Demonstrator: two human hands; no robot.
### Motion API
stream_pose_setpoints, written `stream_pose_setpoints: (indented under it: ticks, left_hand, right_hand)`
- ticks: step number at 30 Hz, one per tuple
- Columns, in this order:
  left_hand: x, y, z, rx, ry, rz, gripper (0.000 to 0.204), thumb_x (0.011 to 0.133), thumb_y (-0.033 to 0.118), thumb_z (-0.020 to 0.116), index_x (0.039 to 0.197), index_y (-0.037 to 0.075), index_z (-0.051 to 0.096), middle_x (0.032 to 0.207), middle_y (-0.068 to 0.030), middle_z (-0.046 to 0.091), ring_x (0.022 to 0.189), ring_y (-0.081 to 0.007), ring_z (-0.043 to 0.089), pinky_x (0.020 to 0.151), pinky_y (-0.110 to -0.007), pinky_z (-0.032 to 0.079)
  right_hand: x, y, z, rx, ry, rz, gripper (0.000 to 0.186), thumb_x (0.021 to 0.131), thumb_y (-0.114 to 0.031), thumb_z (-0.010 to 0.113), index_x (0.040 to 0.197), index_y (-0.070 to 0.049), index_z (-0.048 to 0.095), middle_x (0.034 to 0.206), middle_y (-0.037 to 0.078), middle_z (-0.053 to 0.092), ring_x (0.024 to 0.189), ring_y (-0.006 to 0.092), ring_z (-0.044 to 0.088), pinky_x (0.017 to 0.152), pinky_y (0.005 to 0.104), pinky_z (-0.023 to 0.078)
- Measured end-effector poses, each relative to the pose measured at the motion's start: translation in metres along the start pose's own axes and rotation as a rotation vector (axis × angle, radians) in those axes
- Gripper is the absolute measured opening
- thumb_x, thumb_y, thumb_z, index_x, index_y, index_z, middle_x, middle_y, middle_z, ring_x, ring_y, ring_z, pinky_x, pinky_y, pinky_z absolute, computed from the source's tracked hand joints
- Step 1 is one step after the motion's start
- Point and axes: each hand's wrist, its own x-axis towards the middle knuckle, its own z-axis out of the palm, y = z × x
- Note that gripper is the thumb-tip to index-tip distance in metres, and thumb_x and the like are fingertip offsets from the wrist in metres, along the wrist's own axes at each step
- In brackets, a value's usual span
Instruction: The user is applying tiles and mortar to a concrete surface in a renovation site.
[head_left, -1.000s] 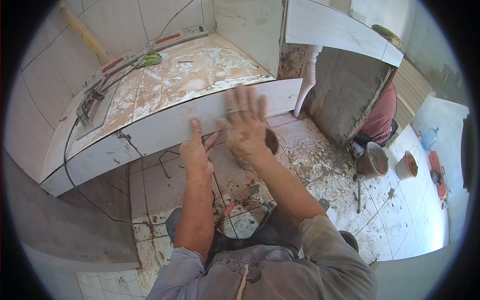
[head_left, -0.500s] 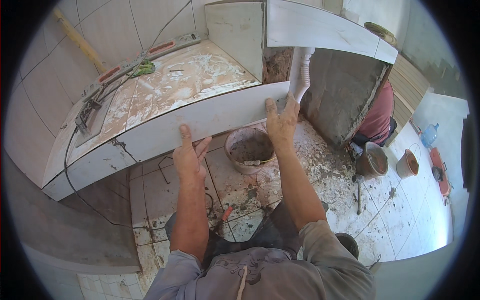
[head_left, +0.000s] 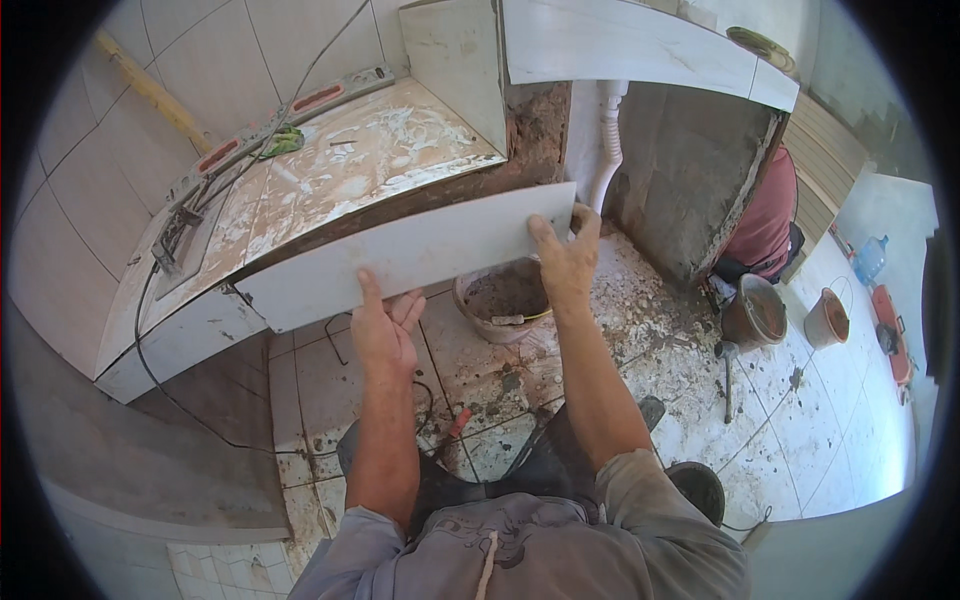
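Observation:
A long, narrow white tile (head_left: 420,245) is held between my two hands in front of the counter edge. My left hand (head_left: 385,325) grips its lower edge near the middle, thumb on the face and fingers underneath. Round the right end closes my right hand (head_left: 568,255), thumb on the face and fingers over the edge. The tile's left end lies close to a white tile (head_left: 180,345) on the counter front; I cannot tell whether they touch. Above is the counter top (head_left: 370,150), smeared with white residue. A dark gap shows between its edge and the held tile.
Below the tile stands a bucket of mortar (head_left: 500,300). A spirit level (head_left: 290,115) and green gloves (head_left: 285,140) lie on the counter. A cable (head_left: 180,405) hangs over its front. A hammer (head_left: 728,380) and two buckets (head_left: 753,312) stand right; a person in red (head_left: 765,225) is behind.
The tile has come away from the counter front, toward me and slightly down, opening a gap below the counter edge. Both hands keep hold of it.

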Motion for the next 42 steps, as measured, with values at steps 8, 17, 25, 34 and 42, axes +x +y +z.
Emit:
stream_pose_setpoints:
  ticks: [8, 17, 25, 34, 42]
  left_hand:
    - [-0.04, -0.058, -0.031, -0.491, 0.085, -0.175, 0.075, 0.091, 0.067, 0.037, 0.135, 0.007, 0.041, 0.132, -0.0158, 0.052, 0.131, -0.0355, 0.039, 0.108, -0.06, 0.028]
    - [0.055, -0.205, -0.312, -1.2, -0.004, -0.893, 0.018, 0.086, 0.026, 0.045, 0.069, 0.02, 0.047, 0.066, 0.0033, 0.05, 0.068, -0.0153, 0.048, 0.073, -0.036, 0.037]
    - [0.02, -0.188, -0.234, -0.764, -0.426, -0.977, 0.018, 0.084, 0.019, 0.046, 0.066, 0.017, 0.048, 0.059, 0.004, 0.046, 0.06, -0.0136, 0.046, 0.075, -0.034, 0.038]
    - [0.025, -0.176, -0.188, -0.64, -0.255, -1.01, 0.013, 0.088, 0.017, 0.043, 0.078, 0.013, 0.051, 0.064, 0.0025, 0.045, 0.064, -0.0142, 0.046, 0.076, -0.034, 0.038]
    - [0.013, -0.173, -0.206, -0.432, -0.131, -0.913, 0.028, 0.098, 0.026, 0.037, 0.078, 0.011, 0.05, 0.066, 0.0008, 0.044, 0.067, -0.0146, 0.045, 0.073, -0.035, 0.04]
  right_hand:
    - [-0.11, 0.064, -0.095, 0.29, -0.08, 0.548, 0.048, 0.075, -0.015, 0.075, 0.112, 0.003, 0.05, 0.102, 0.017, 0.059, 0.096, 0.0256, 0.059, 0.084, 0.0377, 0.048]
    - [-0.248, 0.072, -0.179, -0.242, -0.78, 0.153, 0.033, 0.082, -0.016, 0.068, 0.112, -0.009, 0.056, 0.116, 0.017, 0.06, 0.109, 0.0351, 0.059, 0.088, 0.0418, 0.05]
    - [-0.222, 0.087, -0.38, -0.93, 0.033, 0.705, 0.022, 0.086, -0.021, 0.058, 0.098, -0.004, 0.065, 0.089, 0.019, 0.065, 0.087, 0.0347, 0.063, 0.08, 0.0415, 0.049]
    - [-0.238, 0.223, -0.261, -0.819, -0.262, 0.996, 0.033, 0.081, -0.03, 0.064, 0.1, -0.003, 0.06, 0.096, 0.021, 0.066, 0.095, 0.036, 0.064, 0.082, 0.0446, 0.05]
    - [-0.28, 0.343, -0.248, -1.077, -0.175, 1.319, 0.056, 0.08, -0.032, 0.066, 0.119, 0.001, 0.046, 0.123, 0.022, 0.053, 0.115, 0.0386, 0.053, 0.091, 0.0456, 0.049]
